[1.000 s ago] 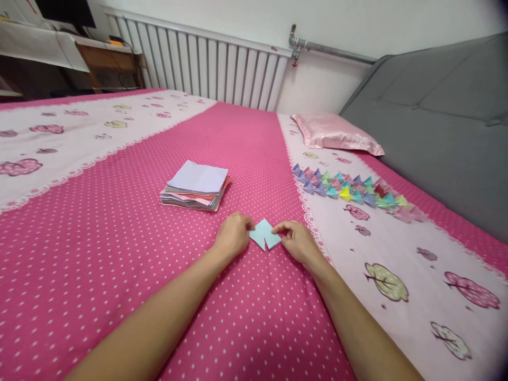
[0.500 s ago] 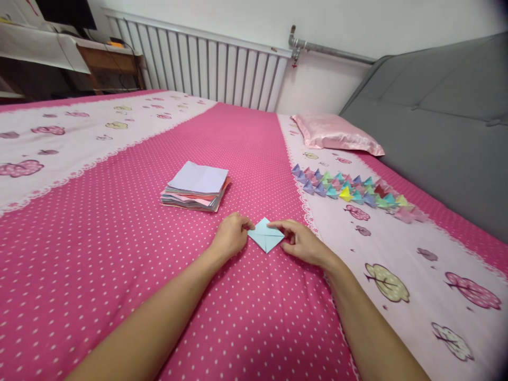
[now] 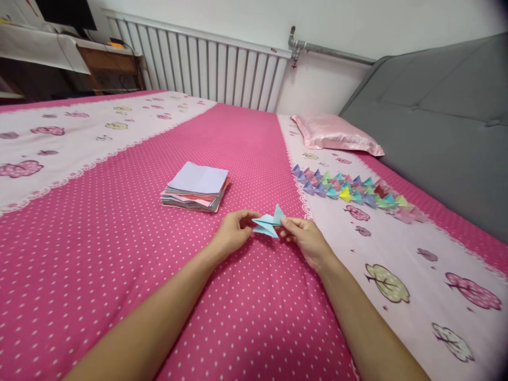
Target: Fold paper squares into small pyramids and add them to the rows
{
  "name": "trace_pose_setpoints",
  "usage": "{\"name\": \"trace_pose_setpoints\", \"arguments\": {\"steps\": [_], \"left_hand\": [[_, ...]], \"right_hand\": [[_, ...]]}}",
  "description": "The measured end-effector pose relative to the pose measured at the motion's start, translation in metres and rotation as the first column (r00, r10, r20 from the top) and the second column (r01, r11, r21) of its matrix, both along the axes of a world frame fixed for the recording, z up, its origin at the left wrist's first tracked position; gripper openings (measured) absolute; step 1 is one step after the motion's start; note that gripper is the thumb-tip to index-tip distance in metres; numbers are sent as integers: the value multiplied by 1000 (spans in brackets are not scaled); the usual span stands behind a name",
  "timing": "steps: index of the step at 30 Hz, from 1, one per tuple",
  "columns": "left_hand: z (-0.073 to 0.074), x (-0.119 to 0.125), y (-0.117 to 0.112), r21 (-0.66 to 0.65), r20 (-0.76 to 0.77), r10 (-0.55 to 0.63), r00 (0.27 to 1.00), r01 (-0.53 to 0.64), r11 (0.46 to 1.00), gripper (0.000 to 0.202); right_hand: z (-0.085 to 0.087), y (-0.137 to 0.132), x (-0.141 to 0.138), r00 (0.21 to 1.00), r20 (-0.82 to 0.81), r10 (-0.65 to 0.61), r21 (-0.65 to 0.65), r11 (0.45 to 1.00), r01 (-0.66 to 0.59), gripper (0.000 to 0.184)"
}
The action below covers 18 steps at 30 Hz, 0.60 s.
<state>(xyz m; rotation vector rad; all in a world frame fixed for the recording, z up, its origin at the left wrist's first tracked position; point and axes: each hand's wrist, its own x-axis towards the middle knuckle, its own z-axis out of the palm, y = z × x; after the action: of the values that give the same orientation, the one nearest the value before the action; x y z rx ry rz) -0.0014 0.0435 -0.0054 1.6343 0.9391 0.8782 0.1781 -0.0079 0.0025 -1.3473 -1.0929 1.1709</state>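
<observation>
Between my two hands is a light blue folded paper [image 3: 266, 224], its flaps partly spread and one pointed flap standing up at the right. My left hand [image 3: 235, 232] pinches its left corner between thumb and fingers. At the opposite side, my right hand [image 3: 305, 236] grips the paper near the raised flap, with the thumb toward me and some fingertips hidden behind. Beyond my left hand lies a stack of square paper sheets [image 3: 198, 179], a pale lavender one on top. Rows of small folded paper boats [image 3: 346, 194] in several colours stand to the right.
A pink dotted bedspread [image 3: 238, 323] with white tree-patterned bands lies under everything. The pink pillow [image 3: 337, 133] rests by a grey padded headboard [image 3: 432, 100]. Along the far wall are a white radiator [image 3: 198, 58] and a pipe. A desk [image 3: 107, 63] with a monitor stands at back left.
The blue paper, flat as a diamond before, is now lifted and tilted with its flaps opened out. My right hand has turned and closed on its right side.
</observation>
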Motion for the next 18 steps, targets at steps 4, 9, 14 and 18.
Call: {"name": "trace_pose_setpoints", "arguments": {"steps": [4, 9, 14, 18], "left_hand": [[10, 1, -10, -76, 151, -153, 977, 166, 983, 57], [18, -2, -16, 64, 118, -220, 968, 214, 975, 55], [17, -4, -16, 62, 83, -317, 945, 312, 948, 58], [17, -2, -15, 68, 88, -279, 956, 274, 959, 42]], "right_hand": [[12, -5, -7, 943, -327, -62, -165, 986, 7, 23], [18, -7, -11, 870, -472, -144, -257, 966, 21, 13], [19, -6, -8, 861, -458, -223, -307, 948, 83, 4], [20, -6, -8, 854, -464, -235, -344, 936, 71, 7]]}}
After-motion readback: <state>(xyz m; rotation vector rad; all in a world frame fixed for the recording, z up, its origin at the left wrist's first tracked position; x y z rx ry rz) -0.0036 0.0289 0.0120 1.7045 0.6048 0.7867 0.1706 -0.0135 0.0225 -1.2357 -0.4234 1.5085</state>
